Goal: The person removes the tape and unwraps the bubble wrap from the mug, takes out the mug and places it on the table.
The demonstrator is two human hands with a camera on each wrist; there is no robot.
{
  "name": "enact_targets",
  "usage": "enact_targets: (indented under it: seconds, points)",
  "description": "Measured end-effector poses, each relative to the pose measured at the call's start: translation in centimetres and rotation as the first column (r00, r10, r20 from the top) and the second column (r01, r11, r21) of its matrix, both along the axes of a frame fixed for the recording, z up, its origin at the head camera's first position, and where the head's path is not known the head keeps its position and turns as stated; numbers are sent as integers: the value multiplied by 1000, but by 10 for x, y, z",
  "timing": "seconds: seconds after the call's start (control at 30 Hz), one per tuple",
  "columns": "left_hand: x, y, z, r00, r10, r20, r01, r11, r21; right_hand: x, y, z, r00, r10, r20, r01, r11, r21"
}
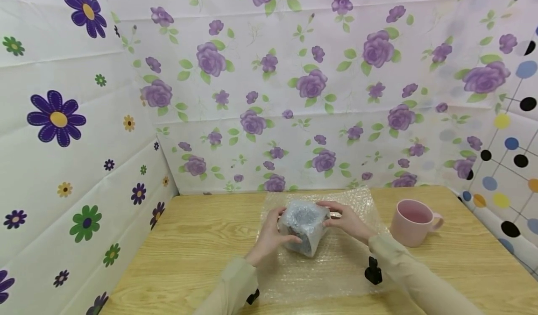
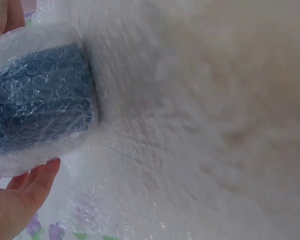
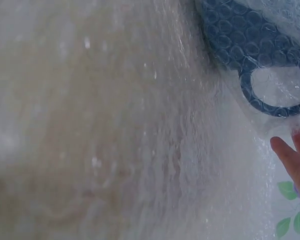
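Observation:
A blue mug [image 1: 303, 221] wrapped in bubble wrap stands in the middle of a flat bubble wrap sheet [image 1: 311, 277]. My left hand [image 1: 271, 234] holds the bundle from the left, thumb toward the front and fingers around the far side. From the right, my right hand [image 1: 346, 220] grips the bundle's edge between thumb and fingers. Through the wrap, the right wrist view shows the mug's ring-shaped handle [image 3: 280, 111] near my right fingertips [image 3: 285, 152]. The mug's dark blue side [image 2: 42, 100] shows in the left wrist view.
A pink mug [image 1: 412, 224] stands on the wooden table [image 1: 201, 245] to the right of the sheet, its handle pointing right. Flower-printed curtains [image 1: 252, 72] hang behind and at the left; a dotted one [image 1: 517, 165] is at the right.

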State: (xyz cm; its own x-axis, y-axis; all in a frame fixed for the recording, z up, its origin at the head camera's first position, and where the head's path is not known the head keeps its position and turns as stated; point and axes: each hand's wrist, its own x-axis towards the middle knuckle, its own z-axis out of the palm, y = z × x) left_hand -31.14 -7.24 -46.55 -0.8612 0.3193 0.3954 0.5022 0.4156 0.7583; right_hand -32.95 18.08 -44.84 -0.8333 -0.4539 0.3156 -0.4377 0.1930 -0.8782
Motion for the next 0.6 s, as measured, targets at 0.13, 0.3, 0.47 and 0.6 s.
enact_targets:
  seconds: [0.13, 0.3, 0.47, 0.6]
  points:
    - [3, 2, 2, 999, 38, 16, -38, 999, -7, -7, -1, -12, 1000, 11, 18, -10, 998, -60]
    - [4, 5, 5, 999, 39, -3, -39, 999, 2, -12, -3, -21, 999, -28, 19, 30, 996, -85]
    - [1, 7, 8, 999, 24, -44, -24, 1000, -3, -8, -5, -19, 998, -62, 16, 63, 995, -77]
    - [-2, 7, 14, 998, 16, -54, -16, 1000, -1, 2, -9, 1, 998, -61, 15, 62, 995, -74]
